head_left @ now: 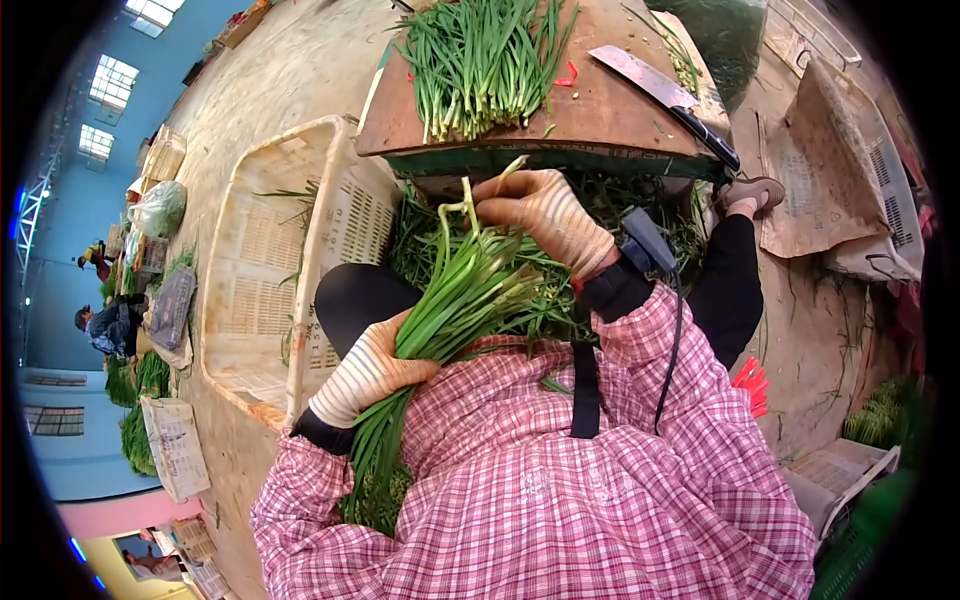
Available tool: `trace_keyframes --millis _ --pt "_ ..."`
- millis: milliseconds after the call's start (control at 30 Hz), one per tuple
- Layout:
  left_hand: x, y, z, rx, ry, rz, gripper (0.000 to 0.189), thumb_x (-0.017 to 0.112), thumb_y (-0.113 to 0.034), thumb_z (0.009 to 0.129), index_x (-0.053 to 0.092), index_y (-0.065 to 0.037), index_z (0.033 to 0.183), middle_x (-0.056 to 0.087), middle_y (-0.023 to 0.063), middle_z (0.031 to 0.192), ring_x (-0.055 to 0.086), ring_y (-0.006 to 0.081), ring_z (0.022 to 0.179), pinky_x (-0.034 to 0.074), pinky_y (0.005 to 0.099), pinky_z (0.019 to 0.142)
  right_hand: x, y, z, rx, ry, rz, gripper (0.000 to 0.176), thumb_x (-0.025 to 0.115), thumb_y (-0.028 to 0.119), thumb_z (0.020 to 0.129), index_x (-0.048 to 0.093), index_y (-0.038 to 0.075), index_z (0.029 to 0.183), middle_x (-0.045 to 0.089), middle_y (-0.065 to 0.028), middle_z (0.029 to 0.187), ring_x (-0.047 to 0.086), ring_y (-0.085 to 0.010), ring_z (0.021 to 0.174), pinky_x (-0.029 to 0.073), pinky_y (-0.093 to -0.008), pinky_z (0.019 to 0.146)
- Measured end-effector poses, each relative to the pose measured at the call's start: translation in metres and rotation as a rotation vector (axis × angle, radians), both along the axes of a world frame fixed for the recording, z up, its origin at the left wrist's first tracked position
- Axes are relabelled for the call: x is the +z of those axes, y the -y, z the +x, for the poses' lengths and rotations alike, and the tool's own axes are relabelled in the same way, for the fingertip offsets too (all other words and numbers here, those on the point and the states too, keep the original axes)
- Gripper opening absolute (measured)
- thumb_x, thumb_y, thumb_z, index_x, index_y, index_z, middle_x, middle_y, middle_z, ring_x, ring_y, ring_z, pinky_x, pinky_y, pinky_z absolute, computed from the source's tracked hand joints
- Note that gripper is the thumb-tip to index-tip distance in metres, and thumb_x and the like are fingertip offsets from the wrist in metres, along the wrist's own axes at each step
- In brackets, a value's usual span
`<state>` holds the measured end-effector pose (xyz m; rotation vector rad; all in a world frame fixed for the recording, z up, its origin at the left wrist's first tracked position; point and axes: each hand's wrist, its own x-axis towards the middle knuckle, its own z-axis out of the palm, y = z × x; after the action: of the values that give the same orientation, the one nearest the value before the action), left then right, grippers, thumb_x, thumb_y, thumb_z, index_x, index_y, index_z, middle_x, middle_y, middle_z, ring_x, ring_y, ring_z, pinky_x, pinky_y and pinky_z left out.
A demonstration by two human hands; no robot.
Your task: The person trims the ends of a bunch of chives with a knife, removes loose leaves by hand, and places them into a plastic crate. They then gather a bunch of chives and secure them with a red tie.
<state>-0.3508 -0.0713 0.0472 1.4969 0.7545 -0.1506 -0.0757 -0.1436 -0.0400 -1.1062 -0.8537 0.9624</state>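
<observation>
My left hand [372,372], in a striped fingerless-looking glove, is wrapped round a bunch of long green stalks [455,300] held in front of my body. Above the bunch's upper end, my right hand [540,212] has its fingers closed in a pinch at a pale bent stalk [460,207]. A larger pile of green stalks [485,65] lies on the brown board [600,125] ahead of me. To its right rests a cleaver [665,100] with a black handle. Small red strips [567,76] lie between the pile and the cleaver.
A dirty white crate [340,225] stands at my left. Loose greens [640,195] lie beneath the board. Brown sacking [820,170] hangs over crates at the right. Two people [115,325] are far off at the left, among crates and greens. A red bundle [750,387] is by my right side.
</observation>
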Motion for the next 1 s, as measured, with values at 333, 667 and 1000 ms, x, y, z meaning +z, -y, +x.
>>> trace_keyframes --millis 333,667,1000 --pt "0.016 -0.006 -0.024 0.036 -0.059 0.057 0.061 0.072 0.004 0.080 0.055 0.004 0.138 0.068 0.0048 0.119 0.060 0.0109 0.104 0.049 0.0262 0.093 -0.110 0.081 0.100 -0.778 1.052 -0.770 0.027 0.066 0.027 0.092 0.074 0.008 0.109 0.074 -0.0158 0.104 0.071 -0.0326 0.096 0.054 -0.0409 0.084" --pt "0.013 0.002 0.007 -0.095 -0.021 0.050 0.060 0.073 0.001 0.081 0.054 0.005 0.138 0.067 0.0049 0.122 0.057 0.0109 0.108 0.045 0.0265 0.099 0.017 0.021 0.013 0.101 0.047 -0.048 0.030 0.076 0.025 0.089 0.077 -0.002 0.103 0.077 -0.0066 0.094 0.069 -0.0122 0.086 0.053 -0.0299 0.083" --pt "0.030 -0.017 -0.056 0.354 -0.038 -0.119 0.056 0.072 0.006 0.079 0.058 0.001 0.134 0.070 0.0073 0.107 0.065 0.0144 0.085 0.054 0.0273 0.074 -0.121 0.058 0.109 -0.697 0.261 -0.334 0.029 0.071 0.026 0.089 0.077 -0.001 0.096 0.076 -0.0103 0.087 0.069 -0.0209 0.080 0.053 -0.0346 0.081"
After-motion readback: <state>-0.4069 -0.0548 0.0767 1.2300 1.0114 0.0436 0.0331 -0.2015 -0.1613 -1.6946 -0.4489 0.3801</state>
